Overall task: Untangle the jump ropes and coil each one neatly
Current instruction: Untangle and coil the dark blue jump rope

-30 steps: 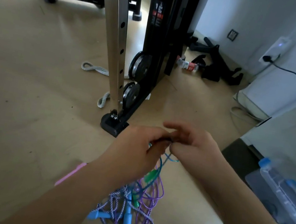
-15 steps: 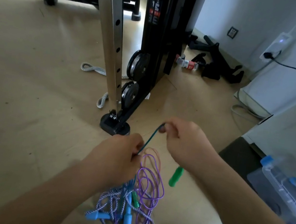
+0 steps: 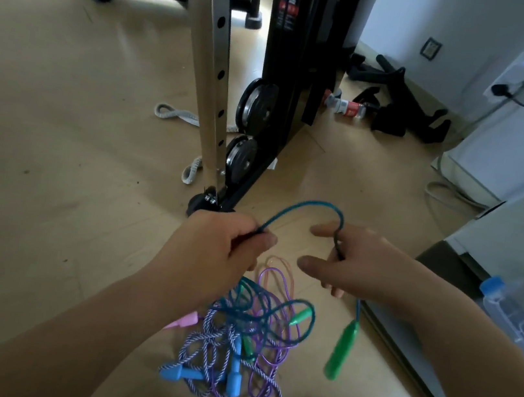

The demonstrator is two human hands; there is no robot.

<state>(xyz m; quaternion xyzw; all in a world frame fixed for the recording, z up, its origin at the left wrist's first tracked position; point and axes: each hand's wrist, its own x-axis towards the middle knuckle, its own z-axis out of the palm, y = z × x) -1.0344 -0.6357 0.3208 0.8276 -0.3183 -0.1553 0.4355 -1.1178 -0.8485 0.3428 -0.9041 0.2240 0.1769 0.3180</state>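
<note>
Grip, left: teal rope [image 3: 307,203] is being pinched tight between the curled fingers and thumb of the left hand [image 3: 215,252]; nothing else is being held there.
Grip, right: the same cord is being carried across the right hand [image 3: 365,268], threaded beside the forefinger. Forefinger and thumb are being held straight. Whether the lower fingers are closing on the cord cannot be told.
Span: a slack arch is being held up above and between the two grips, its long axis running across from one hand to the other.
Free end: green handle [image 3: 341,353] is being left dangling directly beneath the right grip.
Tangle: the other ropes are lying heaped in a tangled pile [image 3: 230,353] on the floor [image 3: 54,167], below the left grip and slightly nearer the person. Teal loops are being trapped among purple and braided cords.
Deciding relation: the snarl is lying under the left grip, so that hand is judged nearer. A lift up and away from the pile is probably being called for.
</note>
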